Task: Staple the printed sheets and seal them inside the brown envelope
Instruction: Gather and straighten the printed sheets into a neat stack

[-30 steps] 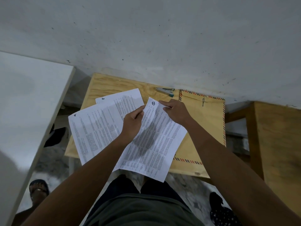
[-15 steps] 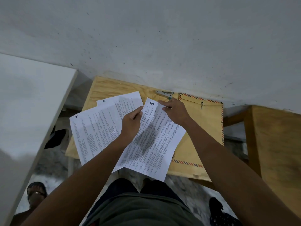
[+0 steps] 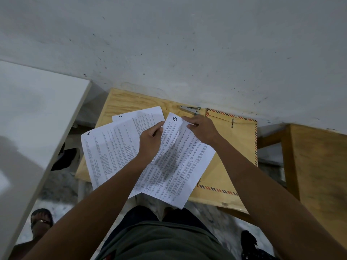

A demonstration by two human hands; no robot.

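Over table (image 3: 131, 99): sheet (image 3: 180, 156), both hands' grip.

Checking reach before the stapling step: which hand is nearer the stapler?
Right. The right hand pinches the sheet's top corner just below the stapler; the left hand grips the sheets farther down-left.

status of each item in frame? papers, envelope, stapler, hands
Sheet marked 1: lifted, held by both hands.
Sheet marked 4: loose on table.
Sheet marked 5: loose, under sheet 4.
Brown envelope: flat, holds no sheets yet.
Stapler: untouched by wall.
Left hand: pinching sheet 1.
Right hand: pinching sheet 1.
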